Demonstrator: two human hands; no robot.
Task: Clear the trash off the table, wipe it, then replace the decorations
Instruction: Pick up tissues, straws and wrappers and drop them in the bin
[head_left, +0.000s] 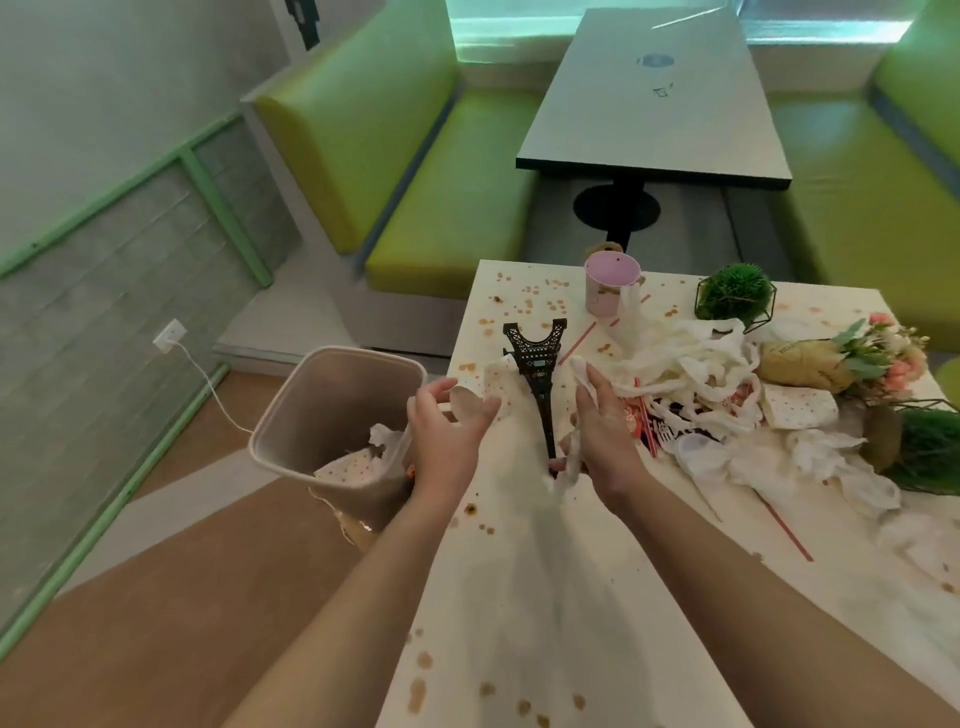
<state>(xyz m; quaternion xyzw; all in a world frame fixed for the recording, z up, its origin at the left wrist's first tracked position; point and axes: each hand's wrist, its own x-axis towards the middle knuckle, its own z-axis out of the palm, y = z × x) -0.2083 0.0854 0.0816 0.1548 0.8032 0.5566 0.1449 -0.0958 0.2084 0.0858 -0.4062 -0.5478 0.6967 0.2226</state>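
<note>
A white table (545, 571) spotted with brown stains holds a heap of white plastic bags and tissue (685, 364). A black Eiffel tower model (537, 374) lies flat on it between my hands. My left hand (447, 431) hovers over the table's left edge beside the trash bin (291, 410) and pinches a white plastic spoon (464, 402). My right hand (605, 431) is just right of the tower and holds a white plastic scrap (579, 370), which shows past the fingertips and hangs below the palm. The bin contains tissue and a dotted paper piece.
A pink bucket (610, 283), a green ball plant in a wire frame (735, 293), a flower bouquet (878, 358) and another green plant (930, 457) stand along the table's far and right sides. Red straws (787, 530) and dotted paper (800, 405) lie among the trash. Green booth seats (447, 208) stand behind.
</note>
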